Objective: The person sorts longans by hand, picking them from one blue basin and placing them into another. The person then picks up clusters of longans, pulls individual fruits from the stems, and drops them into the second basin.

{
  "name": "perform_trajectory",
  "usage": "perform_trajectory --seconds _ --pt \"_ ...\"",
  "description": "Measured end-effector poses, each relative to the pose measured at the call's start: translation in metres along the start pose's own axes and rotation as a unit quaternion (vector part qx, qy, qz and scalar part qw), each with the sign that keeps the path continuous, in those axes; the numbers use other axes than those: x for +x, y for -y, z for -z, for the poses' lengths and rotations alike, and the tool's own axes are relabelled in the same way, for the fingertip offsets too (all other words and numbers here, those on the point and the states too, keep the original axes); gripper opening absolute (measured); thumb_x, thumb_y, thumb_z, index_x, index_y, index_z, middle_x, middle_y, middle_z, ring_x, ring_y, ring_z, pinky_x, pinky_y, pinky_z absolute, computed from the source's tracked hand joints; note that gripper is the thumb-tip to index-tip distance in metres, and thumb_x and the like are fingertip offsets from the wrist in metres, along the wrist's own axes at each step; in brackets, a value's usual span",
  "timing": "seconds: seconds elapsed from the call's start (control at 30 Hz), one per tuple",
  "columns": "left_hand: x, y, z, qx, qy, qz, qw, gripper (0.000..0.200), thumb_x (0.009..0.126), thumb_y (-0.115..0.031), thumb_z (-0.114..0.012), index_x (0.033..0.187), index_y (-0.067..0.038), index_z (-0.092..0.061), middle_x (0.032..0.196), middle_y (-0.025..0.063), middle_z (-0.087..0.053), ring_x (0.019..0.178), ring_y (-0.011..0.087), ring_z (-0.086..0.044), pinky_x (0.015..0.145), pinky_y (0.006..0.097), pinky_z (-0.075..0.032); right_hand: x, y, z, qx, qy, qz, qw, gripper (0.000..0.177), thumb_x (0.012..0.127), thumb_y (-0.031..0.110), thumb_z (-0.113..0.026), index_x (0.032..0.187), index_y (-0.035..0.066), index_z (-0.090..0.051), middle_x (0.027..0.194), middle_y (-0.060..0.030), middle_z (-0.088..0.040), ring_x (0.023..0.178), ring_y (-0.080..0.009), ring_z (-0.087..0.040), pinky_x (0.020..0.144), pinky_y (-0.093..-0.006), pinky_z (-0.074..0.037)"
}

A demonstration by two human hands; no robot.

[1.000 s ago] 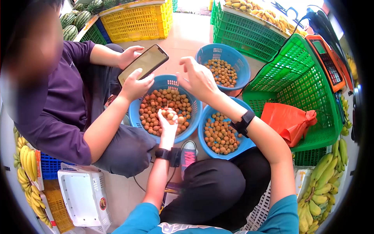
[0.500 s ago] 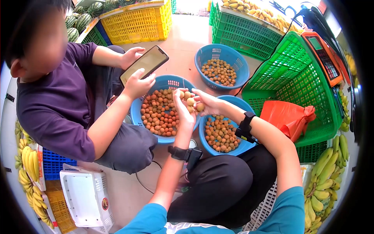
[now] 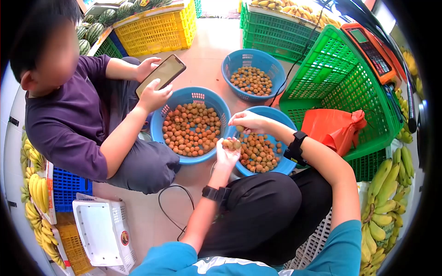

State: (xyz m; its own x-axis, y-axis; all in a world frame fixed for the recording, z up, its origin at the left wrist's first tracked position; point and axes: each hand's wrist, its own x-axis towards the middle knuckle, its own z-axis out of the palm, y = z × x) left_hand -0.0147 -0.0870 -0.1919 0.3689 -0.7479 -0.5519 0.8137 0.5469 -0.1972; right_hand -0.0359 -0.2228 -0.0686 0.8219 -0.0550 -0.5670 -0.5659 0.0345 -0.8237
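The longans point(image 3: 230, 144) sit in the cup of your left hand point(image 3: 225, 157), palm up, fingers curled loosely round them and not squeezed; your right hand point(image 3: 251, 122) is just beyond those fingers, its fingertips seemingly pinched together on a single longan point(image 3: 239, 129), though the grip is too small to see clearly.

Judge these fruits as light, round and firm-shelled; the thin rind is likely brittle, so a hard pinch could crack it, and the smooth round shape would let one roll out of an open palm. Take each across its widest part with thumb and two fingertips, and keep the cupped hand level.

Directly under both sets of fingers is the near blue basket point(image 3: 270, 112), holding a loose layer of the same fruit; to the left of your left fingers, almost touching its rim, is the fuller middle basket point(image 3: 191, 92); well past your right fingertips stands the far basket point(image 3: 251, 57), partly filled.

Beyond the middle basket another person's hand point(image 3: 154, 97) holds a phone point(image 3: 161, 73), apart from your own hands; to the right of your right wrist a green crate point(image 3: 340, 78) carries an orange bag point(image 3: 331, 129), and bananas point(image 3: 382, 207) lie by your right elbow.
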Motion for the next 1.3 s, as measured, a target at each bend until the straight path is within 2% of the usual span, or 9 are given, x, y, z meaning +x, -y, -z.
perform_trajectory --seconds 0.1,0.3,0.4,0.63,0.87,1.1,1.17,1.23,1.3 --pt "0.000 0.009 0.002 0.031 -0.064 0.092 0.993 0.018 0.080 -0.022 -0.048 0.080 -0.004 -0.047 0.078 0.0118 -0.052 0.073 0.0224 -0.053 0.060 0.0309 -0.050 -0.011 -0.003 0.000 -0.105 -0.033 0.050 0.993 0.017 0.078 0.016 -0.052 0.090 0.005 -0.054 0.063 0.0033 -0.044 0.050 -0.0052 -0.038 0.045 -0.0185 -0.032" --pt "-0.007 0.006 0.016 0.091 -0.107 0.036 0.989 0.019 0.074 -0.022 -0.051 0.065 -0.007 -0.045 0.071 0.0064 -0.052 0.068 0.0188 -0.053 0.056 0.0290 -0.047 -0.025 -0.031 0.040 -0.197 -0.024 0.046 0.979 0.020 0.075 0.017 -0.054 0.089 0.003 -0.057 0.072 -0.0036 -0.061 0.057 -0.0078 -0.051 0.048 -0.0205 -0.039" --pt "-0.012 -0.002 0.026 0.003 0.035 0.145 0.989 0.023 0.073 -0.027 -0.047 0.060 -0.007 -0.046 0.067 0.0025 -0.052 0.058 0.0137 -0.049 0.053 0.0260 -0.042 -0.040 -0.042 0.062 -0.238 -0.063 -0.019 0.969 0.019 0.077 0.020 -0.053 0.084 0.004 -0.059 0.065 -0.0019 -0.059 0.054 -0.0086 -0.055 0.045 -0.0215 -0.039" --pt "0.025 0.019 0.027 0.260 -0.048 0.120 0.957 0.032 0.080 -0.026 -0.040 0.102 -0.004 -0.045 0.100 0.0123 -0.048 0.093 0.0271 -0.048 0.076 0.0390 -0.044 -0.049 -0.068 0.100 -0.306 -0.129 -0.036 0.943 0.019 0.074 0.018 -0.049 0.078 0.004 -0.060 0.058 -0.0042 -0.058 0.052 -0.0120 -0.057 0.047 -0.0246 -0.043" --pt "0.033 0.008 0.020 0.462 -0.117 0.034 0.878 0.042 0.080 -0.033 -0.043 0.112 -0.005 -0.042 0.115 0.0118 -0.045 0.099 0.0271 -0.045 0.085 0.0435 -0.035 -0.063 -0.061 0.085 -0.456 -0.099 -0.007 0.884 0.017 0.072 0.010 -0.049 0.086 0.002 -0.056 0.070 -0.0079 -0.061 0.059 -0.0180 -0.058 0.054 -0.0294 -0.046" --pt "0.002 -0.029 -0.005 0.593 0.057 -0.061 0.801 0.036 0.083 -0.025 -0.042 0.113 -0.005 -0.044 0.110 0.0107 -0.051 0.094 0.0220 -0.053 0.081 0.0330 -0.042 -0.071 -0.053 0.063 -0.570 -0.061 -0.056 0.817 0.017 0.068 0.014 -0.059 0.083 0.005 -0.057 0.072 -0.0089 -0.060 0.067 -0.0235 -0.059 0.059 -0.0338 -0.047" --pt "0.009 -0.049 -0.005 0.690 0.011 -0.172 0.703 0.028 0.084 -0.023 -0.040 0.104 -0.005 -0.049 0.103 0.0110 -0.054 0.086 0.0220 -0.053 0.075 0.0338 -0.042 -0.066 -0.062 0.067 -0.575 -0.064 -0.017 0.815 0.014 0.068 0.013 -0.058 0.080 0.006 -0.056 0.069 -0.0084 -0.060 0.064 -0.0239 -0.059 0.056 -0.0335 -0.047" --pt "0.044 -0.096 0.026 0.852 0.025 -0.336 0.401 0.028 0.078 -0.021 -0.048 0.102 -0.006 -0.050 0.096 0.0123 -0.054 0.089 0.0261 -0.051 0.077 0.0373 -0.041 -0.064 -0.063 0.064 -0.590 -0.059 -0.037 0.804 0.011 0.068 0.012 -0.057 0.078 0.007 -0.056 0.068 -0.0080 -0.059 0.064 -0.0238 -0.059 0.056 -0.0335 -0.047" --pt "0.026 -0.098 0.026 0.898 -0.107 -0.345 0.252 0.038 0.070 -0.024 -0.055 0.104 -0.007 -0.049 0.104 0.0165 -0.044 0.098 0.0338 -0.042 0.085 0.0430 -0.034 -0.052 -0.079 0.070 -0.631 -0.053 0.015 0.774 0.010 0.068 0.008 -0.056 0.078 0.007 -0.055 0.071 -0.0084 -0.060 0.067 -0.0246 -0.059 0.057 -0.0350 -0.047"
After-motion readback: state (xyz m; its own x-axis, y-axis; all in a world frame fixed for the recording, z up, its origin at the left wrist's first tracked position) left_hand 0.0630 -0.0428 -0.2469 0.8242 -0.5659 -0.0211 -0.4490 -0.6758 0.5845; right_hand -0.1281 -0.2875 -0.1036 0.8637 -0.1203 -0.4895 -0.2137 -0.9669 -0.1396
